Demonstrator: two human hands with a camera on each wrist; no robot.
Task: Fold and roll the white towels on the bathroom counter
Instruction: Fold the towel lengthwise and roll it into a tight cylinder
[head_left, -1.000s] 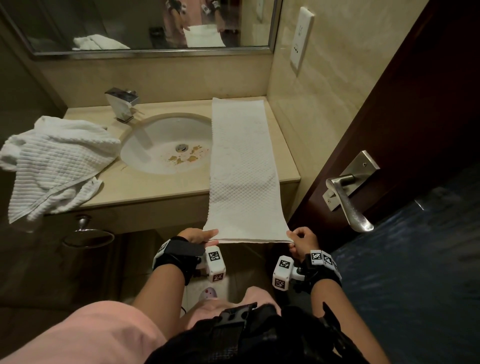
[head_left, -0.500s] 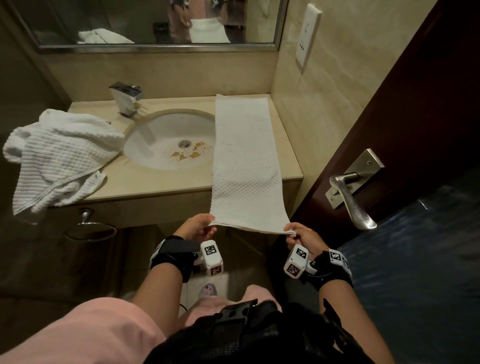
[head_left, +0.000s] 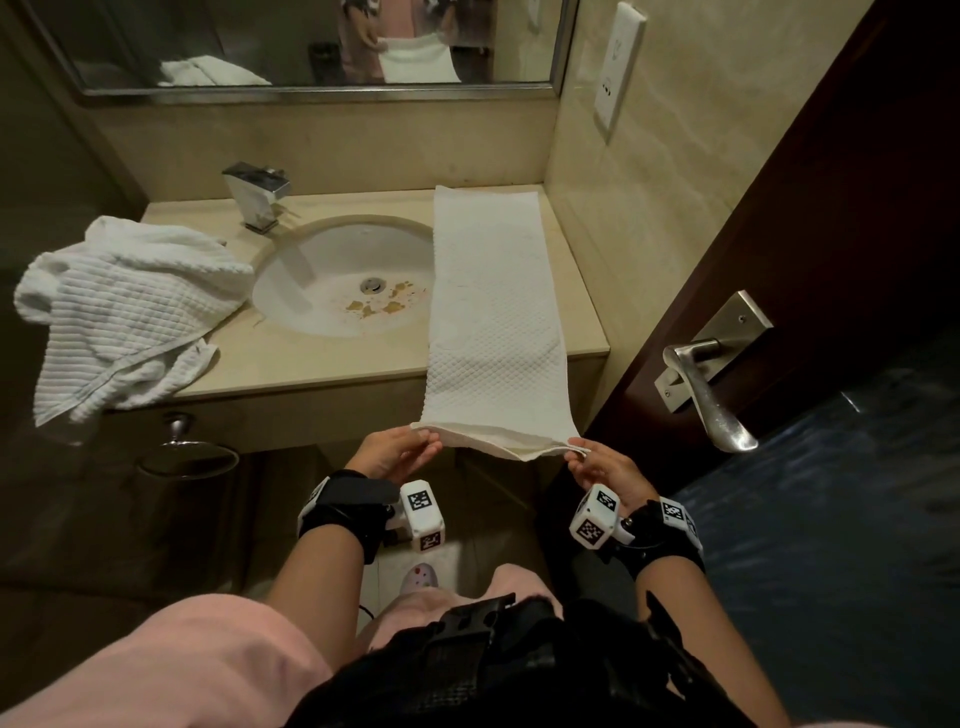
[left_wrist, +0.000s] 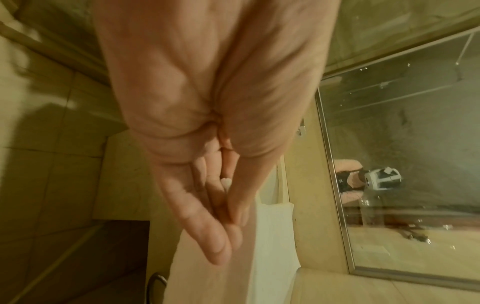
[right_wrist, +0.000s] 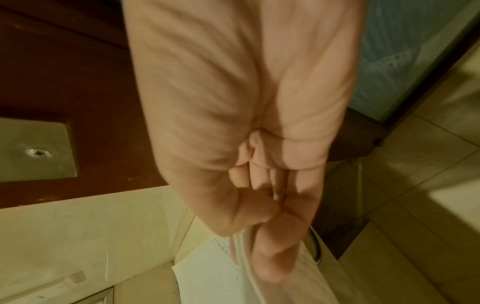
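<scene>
A long, narrow folded white towel (head_left: 493, 312) lies along the right side of the beige counter (head_left: 311, 364), its near end hanging past the front edge. My left hand (head_left: 410, 449) pinches the near left corner, thumb against fingers (left_wrist: 218, 242), with the towel (left_wrist: 265, 246) running away below them. My right hand (head_left: 584, 457) pinches the near right corner between thumb and fingers (right_wrist: 270, 261), the towel's edge (right_wrist: 218, 273) showing there. The held end sags slightly between both hands. A second white towel (head_left: 119, 317) lies crumpled on the counter's left end.
A round sink (head_left: 343, 280) with brown stains and a chrome tap (head_left: 257, 195) sits left of the long towel. A mirror (head_left: 311, 41) spans the back wall. A dark door with a metal lever handle (head_left: 711, 384) stands close on the right. A towel ring (head_left: 187, 457) hangs below the counter.
Both hands have lifted the towel's near end up and toward the counter edge. The end has gone from hanging flat to held level and sagging.
</scene>
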